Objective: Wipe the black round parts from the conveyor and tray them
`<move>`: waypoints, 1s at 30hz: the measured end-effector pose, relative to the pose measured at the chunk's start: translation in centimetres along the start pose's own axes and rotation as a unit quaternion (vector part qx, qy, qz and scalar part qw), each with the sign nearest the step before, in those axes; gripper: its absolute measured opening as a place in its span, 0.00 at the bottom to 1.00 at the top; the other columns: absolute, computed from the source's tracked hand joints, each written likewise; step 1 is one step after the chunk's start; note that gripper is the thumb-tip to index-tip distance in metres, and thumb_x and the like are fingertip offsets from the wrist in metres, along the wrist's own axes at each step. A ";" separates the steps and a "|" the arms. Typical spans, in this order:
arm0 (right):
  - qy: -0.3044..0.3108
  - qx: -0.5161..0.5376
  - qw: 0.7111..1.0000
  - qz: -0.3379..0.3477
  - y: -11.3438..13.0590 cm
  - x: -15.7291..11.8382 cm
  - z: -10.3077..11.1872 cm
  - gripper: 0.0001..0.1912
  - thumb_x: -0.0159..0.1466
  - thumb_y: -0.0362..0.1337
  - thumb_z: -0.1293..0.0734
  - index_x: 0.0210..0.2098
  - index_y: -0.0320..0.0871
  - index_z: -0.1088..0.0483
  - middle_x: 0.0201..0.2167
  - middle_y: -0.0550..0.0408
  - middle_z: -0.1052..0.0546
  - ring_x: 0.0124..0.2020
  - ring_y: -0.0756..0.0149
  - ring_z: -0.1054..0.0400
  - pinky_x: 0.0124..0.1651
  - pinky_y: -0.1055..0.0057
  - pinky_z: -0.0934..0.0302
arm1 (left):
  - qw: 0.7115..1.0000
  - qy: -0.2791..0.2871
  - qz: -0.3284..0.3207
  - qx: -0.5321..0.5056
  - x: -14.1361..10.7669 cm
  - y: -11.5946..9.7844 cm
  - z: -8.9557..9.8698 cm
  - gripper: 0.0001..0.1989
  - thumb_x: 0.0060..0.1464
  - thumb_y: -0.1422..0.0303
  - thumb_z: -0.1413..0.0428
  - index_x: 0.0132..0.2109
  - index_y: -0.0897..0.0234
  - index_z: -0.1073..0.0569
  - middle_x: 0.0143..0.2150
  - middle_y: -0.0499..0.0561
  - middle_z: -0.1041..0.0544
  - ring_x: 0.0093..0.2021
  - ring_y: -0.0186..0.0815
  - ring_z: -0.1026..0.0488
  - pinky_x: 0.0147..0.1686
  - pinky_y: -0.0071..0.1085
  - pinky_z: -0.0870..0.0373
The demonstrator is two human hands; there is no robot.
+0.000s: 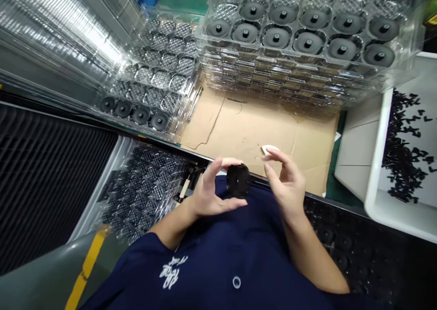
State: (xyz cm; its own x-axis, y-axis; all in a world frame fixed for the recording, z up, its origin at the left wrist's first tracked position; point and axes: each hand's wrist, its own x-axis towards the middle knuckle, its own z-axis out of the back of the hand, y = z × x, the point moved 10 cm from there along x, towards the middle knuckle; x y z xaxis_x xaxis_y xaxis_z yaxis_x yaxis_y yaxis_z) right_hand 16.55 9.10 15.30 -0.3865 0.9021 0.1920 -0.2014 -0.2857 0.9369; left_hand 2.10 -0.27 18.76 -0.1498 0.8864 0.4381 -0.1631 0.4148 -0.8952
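My left hand (218, 189) grips a round black plastic part (238, 181) by its edges, between the thumb below and the fingers above. The part is slightly blurred and stands tilted close to my chest. Just to its right is my right hand (287, 182), thumb and forefinger curled together in a pinch. What lies between those fingertips, if anything, is too small to make out. A small white piece (269, 149) shows right behind the right fingertips, over the cardboard (246, 123).
Stacked clear blister trays (273, 68) hold round dark grey parts at the back. Another clear tray (164, 80) at left has several such parts (141, 114) in its front row. At right, a white bin (377, 182) contains small black pieces (403, 150).
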 end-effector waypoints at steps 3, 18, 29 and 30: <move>0.055 0.121 0.991 -0.033 1.2 -1.0 -0.8 0.20 0.63 0.30 0.34 0.53 0.55 0.31 0.36 0.57 0.27 0.40 0.67 0.31 0.51 0.62 0.36 | 0.982 0.028 -0.081 0.168 -0.1 -1.0 -0.6 0.62 0.42 0.68 0.31 0.70 0.50 0.68 0.53 0.57 0.28 0.50 0.39 0.28 0.48 0.39 0.29; 0.365 0.184 0.910 -0.067 4.8 -1.5 -4.4 0.12 0.62 0.33 0.31 0.46 0.44 0.28 0.33 0.57 0.22 0.36 0.71 0.28 0.42 0.72 0.36 | 0.992 0.115 0.044 0.030 -0.6 -0.2 -1.6 0.62 0.45 0.61 0.33 0.69 0.54 0.72 0.48 0.57 0.25 0.47 0.41 0.27 0.49 0.41 0.31; 0.406 0.322 0.820 -0.244 3.8 -3.7 -5.8 0.06 0.58 0.32 0.28 0.31 0.40 0.31 0.29 0.59 0.24 0.30 0.76 0.30 0.35 0.79 0.36 | 0.938 0.230 0.244 -0.091 -2.6 2.4 -3.7 0.63 0.43 0.61 0.32 0.70 0.55 0.70 0.47 0.57 0.22 0.49 0.46 0.26 0.55 0.45 0.37; 0.394 0.326 0.821 -0.254 3.4 -3.9 -5.6 0.06 0.58 0.32 0.28 0.31 0.41 0.31 0.28 0.59 0.24 0.30 0.76 0.29 0.35 0.79 0.36 | 0.938 0.228 0.243 -0.092 -2.5 2.4 -3.7 0.62 0.43 0.61 0.32 0.70 0.55 0.70 0.48 0.57 0.23 0.50 0.46 0.26 0.56 0.45 0.37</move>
State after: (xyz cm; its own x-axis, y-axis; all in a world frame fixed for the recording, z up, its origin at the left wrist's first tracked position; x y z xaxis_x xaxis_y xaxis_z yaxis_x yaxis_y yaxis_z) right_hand 12.30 2.79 16.14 -0.9156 0.2885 -0.2801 -0.0916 0.5286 0.8439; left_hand 5.71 -0.73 15.20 0.2766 0.9586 -0.0682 -0.0060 -0.0692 -0.9976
